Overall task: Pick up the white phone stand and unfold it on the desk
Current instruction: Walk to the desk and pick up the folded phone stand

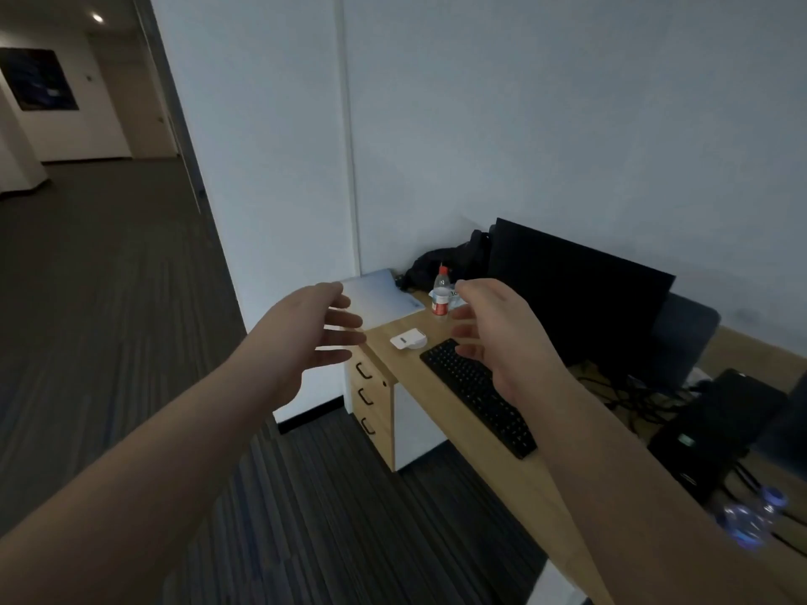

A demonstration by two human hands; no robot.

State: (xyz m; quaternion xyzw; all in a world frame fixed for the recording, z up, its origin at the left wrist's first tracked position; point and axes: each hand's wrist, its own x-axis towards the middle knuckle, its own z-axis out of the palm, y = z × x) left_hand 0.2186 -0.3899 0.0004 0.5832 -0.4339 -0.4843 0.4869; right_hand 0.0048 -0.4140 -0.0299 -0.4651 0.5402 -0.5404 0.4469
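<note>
I see the wall (524, 124) filling the far side, and the dark carpet (131, 342) spreading left and near. The wooden table (493, 456) runs from the far corner toward the near right, with a drawer unit (371, 399) under its far end. A black monitor (576, 294) stands on the table's right, and a black keyboard (476, 395) lies in front of it. A white pad (380, 299) lies at the far end, a dark bag (441, 264) behind it. My left hand (301, 338) and right hand (502, 338) are both raised in the air, fingers spread and loose, holding nothing. A bottle (442, 294) with a red cap stands upright between pad and monitor. The stand (408, 339), white and folded flat, lies on the table between my hands, just beyond the keyboard's far end and near the table's left edge, touched by neither hand.
</note>
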